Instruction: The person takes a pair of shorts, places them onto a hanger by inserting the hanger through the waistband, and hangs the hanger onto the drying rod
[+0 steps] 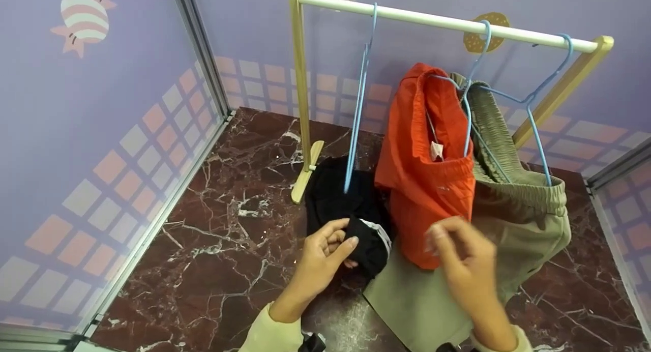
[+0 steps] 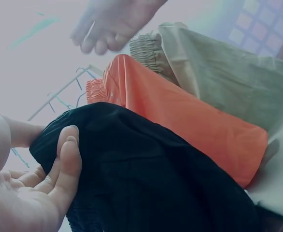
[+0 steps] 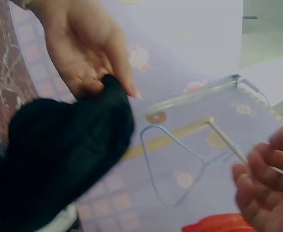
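Observation:
My left hand pinches the gathered waistband of a pair of black pants between thumb and fingers. The pants hang down below it, and a white strip shows along the opening in the head view. My right hand is off to the right, in front of the orange shorts, its fingers loosely bent with nothing in them. Just beyond the black pants, a bare blue hanger hangs from the rack's rail.
The clothes rack has a white rail and wooden legs. The orange shorts and khaki pants hang on blue hangers at its right. Patterned panels enclose the dark red marbled surface.

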Available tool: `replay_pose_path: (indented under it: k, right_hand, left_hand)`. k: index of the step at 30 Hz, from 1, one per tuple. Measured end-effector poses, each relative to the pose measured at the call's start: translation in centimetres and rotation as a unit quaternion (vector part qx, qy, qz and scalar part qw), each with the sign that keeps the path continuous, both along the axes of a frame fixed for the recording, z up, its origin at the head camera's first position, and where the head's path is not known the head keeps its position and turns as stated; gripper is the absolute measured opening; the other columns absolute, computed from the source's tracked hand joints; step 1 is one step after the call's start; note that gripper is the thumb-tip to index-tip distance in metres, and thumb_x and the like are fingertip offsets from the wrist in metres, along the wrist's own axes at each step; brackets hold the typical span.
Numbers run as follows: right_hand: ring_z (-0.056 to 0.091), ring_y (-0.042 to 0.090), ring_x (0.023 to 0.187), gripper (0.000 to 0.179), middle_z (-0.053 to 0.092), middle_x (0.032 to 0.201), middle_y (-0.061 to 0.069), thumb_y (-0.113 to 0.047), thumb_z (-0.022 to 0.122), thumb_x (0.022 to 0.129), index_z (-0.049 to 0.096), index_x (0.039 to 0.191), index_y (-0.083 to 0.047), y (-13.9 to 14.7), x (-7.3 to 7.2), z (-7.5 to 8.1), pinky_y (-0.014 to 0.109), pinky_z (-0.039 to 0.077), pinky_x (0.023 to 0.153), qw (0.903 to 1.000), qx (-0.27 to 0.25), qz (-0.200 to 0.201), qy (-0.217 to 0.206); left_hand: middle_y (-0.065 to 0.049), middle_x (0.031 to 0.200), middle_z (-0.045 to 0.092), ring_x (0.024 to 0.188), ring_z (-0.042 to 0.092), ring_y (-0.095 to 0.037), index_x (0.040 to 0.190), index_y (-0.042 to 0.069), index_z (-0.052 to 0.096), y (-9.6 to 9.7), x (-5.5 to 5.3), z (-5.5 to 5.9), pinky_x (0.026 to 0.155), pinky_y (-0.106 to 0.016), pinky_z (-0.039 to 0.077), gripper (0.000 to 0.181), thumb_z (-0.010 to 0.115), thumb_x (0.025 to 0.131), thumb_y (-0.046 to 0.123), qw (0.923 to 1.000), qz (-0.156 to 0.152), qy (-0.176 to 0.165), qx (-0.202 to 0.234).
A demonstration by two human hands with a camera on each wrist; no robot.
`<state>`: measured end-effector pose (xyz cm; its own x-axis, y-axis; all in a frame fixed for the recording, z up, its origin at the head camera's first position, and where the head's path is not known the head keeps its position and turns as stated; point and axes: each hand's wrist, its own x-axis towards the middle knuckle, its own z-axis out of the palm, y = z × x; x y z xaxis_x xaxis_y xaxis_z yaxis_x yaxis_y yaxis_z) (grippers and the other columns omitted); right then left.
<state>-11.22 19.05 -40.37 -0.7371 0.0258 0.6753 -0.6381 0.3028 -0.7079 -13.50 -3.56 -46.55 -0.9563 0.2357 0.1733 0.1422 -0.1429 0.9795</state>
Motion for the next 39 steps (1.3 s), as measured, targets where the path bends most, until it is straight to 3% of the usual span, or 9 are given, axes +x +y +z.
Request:
replay_pose_path:
  k: [8,15,18,24,29,31,34,39]
  right_hand:
    - [0.057,0.007,0.059,0.017,0.062,0.069,-0.001,0.004,0.063,0.089,0.067,0.083,-0.011,-2.0,0.1,-2.2,0.018,0.047,0.055,0.9913,0.1,0.014,-0.084]
    - [0.057,0.002,0.061,0.003,0.064,0.073,-0.011,-0.019,0.068,0.091,0.068,0.089,-0.018,-2.9,0.2,-2.6,0.022,0.05,0.057,0.96,0.181,-0.007,-0.214]
    - [0.058,0.002,0.063,0.01,0.064,0.076,-0.01,-0.026,0.071,0.089,0.067,0.091,-0.017,-3.0,0.2,-2.7,0.022,0.051,0.059,0.9512,0.19,-0.016,-0.243]
    - [0.061,0.006,0.074,0.03,0.066,0.087,-0.006,-0.034,0.078,0.081,0.066,0.101,-0.014,-2.8,0.0,-3.0,0.028,0.052,0.066,0.9483,0.217,-0.048,-0.226]
    - [0.064,0.017,0.093,0.044,0.067,0.101,0.005,-0.032,0.081,0.077,0.064,0.108,-0.005,-2.8,-0.1,-3.3,0.039,0.051,0.082,0.942,0.25,-0.075,-0.211]
    - [0.064,0.018,0.092,0.042,0.067,0.102,0.006,-0.029,0.08,0.079,0.064,0.109,-0.004,-2.8,-0.1,-3.4,0.039,0.051,0.081,0.9422,0.246,-0.079,-0.214]
    - [0.06,0.013,0.083,0.032,0.067,0.096,0.004,-0.022,0.077,0.082,0.064,0.107,-0.006,-2.7,-0.2,-3.2,0.031,0.05,0.074,0.9483,0.221,-0.089,-0.21]
    - [0.055,0.009,0.074,0.025,0.066,0.089,0.001,-0.01,0.074,0.081,0.065,0.104,-0.008,-2.4,-0.2,-2.8,0.022,0.045,0.066,0.9599,0.176,-0.108,-0.19]
  left_hand:
    - [-0.029,0.094,0.062,0.068,0.063,-0.008,0.132,-0.007,0.048,0.9,0.2,-0.2,0.063,-0.027,0.057,0.041,0.058,0.095,0.007,0.9991,-0.032,0.015,0.025]
    - [-0.028,0.099,0.061,0.072,0.065,-0.009,0.138,-0.004,0.044,1.7,0.7,-0.3,0.067,-0.03,0.058,0.044,0.056,0.097,0.007,0.9983,-0.051,0.002,0.029]
    - [-0.029,0.101,0.061,0.073,0.066,-0.009,0.141,-0.004,0.038,2.1,0.9,-0.5,0.069,-0.032,0.058,0.049,0.056,0.097,0.008,0.9972,-0.065,0.0,0.036]
    - [-0.03,0.112,0.062,0.087,0.068,-0.012,0.152,0.002,0.017,2.5,1.4,-0.7,0.081,-0.031,0.057,0.071,0.058,0.094,0.002,0.9902,-0.135,-0.008,0.035]
    - [-0.026,0.121,0.06,0.105,0.066,-0.02,0.155,0.007,0.004,2.5,1.8,-0.7,0.088,-0.025,0.054,0.081,0.055,0.093,-0.001,0.9773,-0.209,0.032,-0.016]
    - [-0.025,0.128,0.057,0.109,0.066,-0.026,0.155,0.01,0.002,2.5,1.9,-0.8,0.089,-0.025,0.054,0.081,0.053,0.094,-0.002,0.9717,-0.231,0.044,-0.022]
    - [-0.025,0.141,0.049,0.105,0.066,-0.036,0.156,0.011,0.002,2.5,1.9,-0.9,0.087,-0.028,0.055,0.079,0.051,0.095,-0.003,0.9676,-0.248,0.041,-0.019]
    - [-0.025,0.146,0.042,0.091,0.068,-0.045,0.154,0.005,0.014,2.5,1.9,-0.9,0.078,-0.03,0.058,0.07,0.054,0.097,0.004,0.9713,-0.236,0.017,-0.023]
